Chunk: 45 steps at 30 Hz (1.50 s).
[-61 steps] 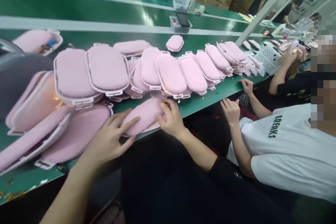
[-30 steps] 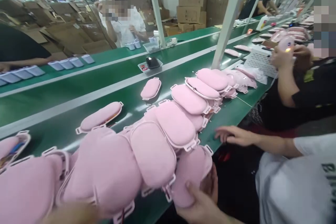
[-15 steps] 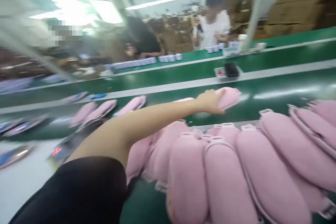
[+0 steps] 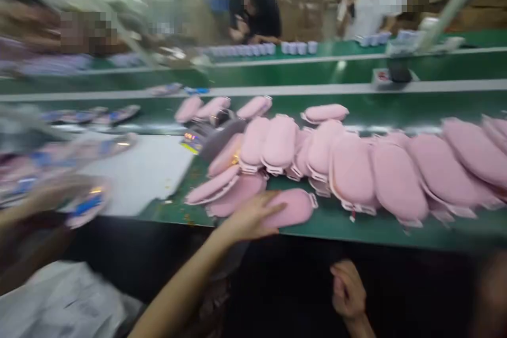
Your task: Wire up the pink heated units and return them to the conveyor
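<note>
My left hand (image 4: pixel 253 216) grips a pink oval padded case (image 4: pixel 295 207) at the near edge of the green worktop. Its fingers lie over the left end of the case; a small pale loop shows at the other end. My right hand (image 4: pixel 348 290) is curled closed in front of the dark area below the edge, apart from the cases. Whether anything is inside its fingers cannot be made out. Just beyond my left hand rests another pink case (image 4: pixel 237 195). A long row of overlapping pink cases (image 4: pixel 352 174) runs off to the right.
At left, a blurred co-worker's hand (image 4: pixel 55 193) is at a pink piece with a blue patch (image 4: pixel 89 206), beside a white board (image 4: pixel 146 166). Several pink cases (image 4: pixel 253 107) lie on the green belt (image 4: pixel 285 105) behind. Across it, people stand near white cups (image 4: pixel 299 47).
My left hand has come back from the far belt to the near edge, with a pink case in it. The view has shifted, and my right hand now shows.
</note>
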### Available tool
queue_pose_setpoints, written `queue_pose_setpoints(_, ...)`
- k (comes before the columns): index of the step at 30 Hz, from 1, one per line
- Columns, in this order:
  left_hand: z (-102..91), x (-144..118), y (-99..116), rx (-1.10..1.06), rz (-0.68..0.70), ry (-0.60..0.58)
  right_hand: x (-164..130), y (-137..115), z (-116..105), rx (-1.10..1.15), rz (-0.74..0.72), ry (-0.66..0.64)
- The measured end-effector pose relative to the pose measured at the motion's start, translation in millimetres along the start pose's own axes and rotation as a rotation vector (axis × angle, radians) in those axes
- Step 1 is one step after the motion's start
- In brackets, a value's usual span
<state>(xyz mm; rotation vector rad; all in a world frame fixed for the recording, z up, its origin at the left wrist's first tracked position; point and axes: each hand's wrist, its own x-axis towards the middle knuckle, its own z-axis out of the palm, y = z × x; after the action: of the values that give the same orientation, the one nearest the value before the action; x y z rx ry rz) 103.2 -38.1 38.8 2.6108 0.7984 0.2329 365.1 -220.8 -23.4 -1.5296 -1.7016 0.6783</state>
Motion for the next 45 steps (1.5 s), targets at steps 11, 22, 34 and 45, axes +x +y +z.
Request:
queue_pose_setpoints(11,-2.1,10,-26,-0.315,-0.097,0.151,77,-18,-27,-0.143,-0.183,0.223)
queue_pose_setpoints(22,-25.7,27,-18,-0.358,-0.376,0.086,113,-50,-31,-0.569,0.189,0.026)
queue_pose_setpoints(34,-25.4,26,-18,-0.351,-0.406,0.096,132,-77,-32,-0.868,0.269,-0.208)
queue_pose_setpoints(45,-23.7,26,-19,-0.404,-0.349,0.155,140,-48,-24,0.018,0.113,-0.24)
